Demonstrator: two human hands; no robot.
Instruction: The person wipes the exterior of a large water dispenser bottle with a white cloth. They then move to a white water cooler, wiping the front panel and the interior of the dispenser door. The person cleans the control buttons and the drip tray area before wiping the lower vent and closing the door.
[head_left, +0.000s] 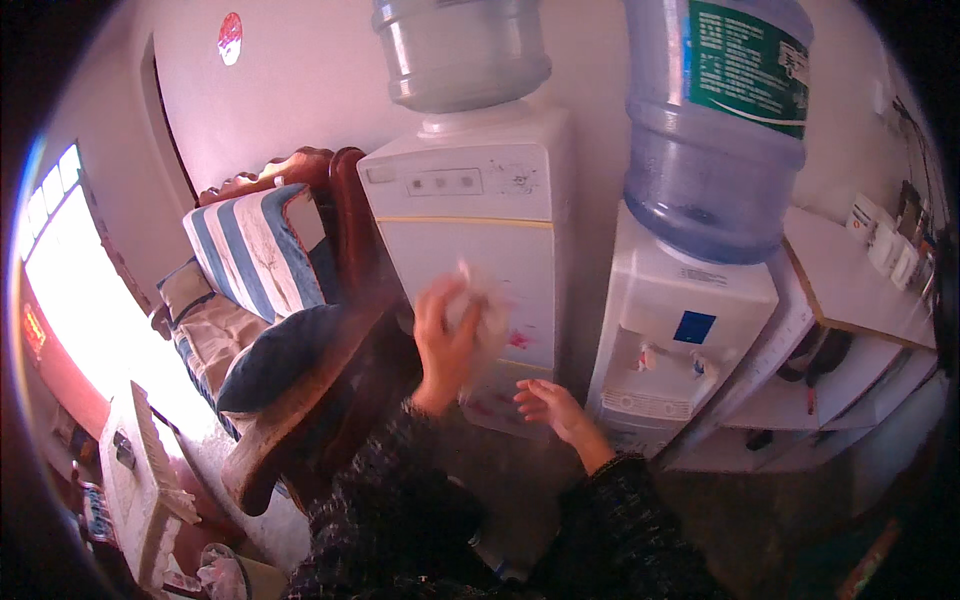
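Note:
My left hand [443, 345] is raised against the front of the left white water dispenser [470, 190] and grips a crumpled white cloth [480, 305], blurred by motion. Pink-red stains [518, 340] mark the dispenser's front panel just right of the cloth. My right hand [550, 408] hovers lower, fingers apart and holding nothing, near the dispenser's bottom panel. A blue water bottle [460, 50] sits upside down on top of this dispenser.
A second white dispenser [680, 350] with a large blue bottle [715, 130] stands to the right, next to white shelves [850, 290]. A wooden sofa with striped cushions [260, 250] and a dark pillow [275, 355] stands to the left. A small white table [140, 480] is at lower left.

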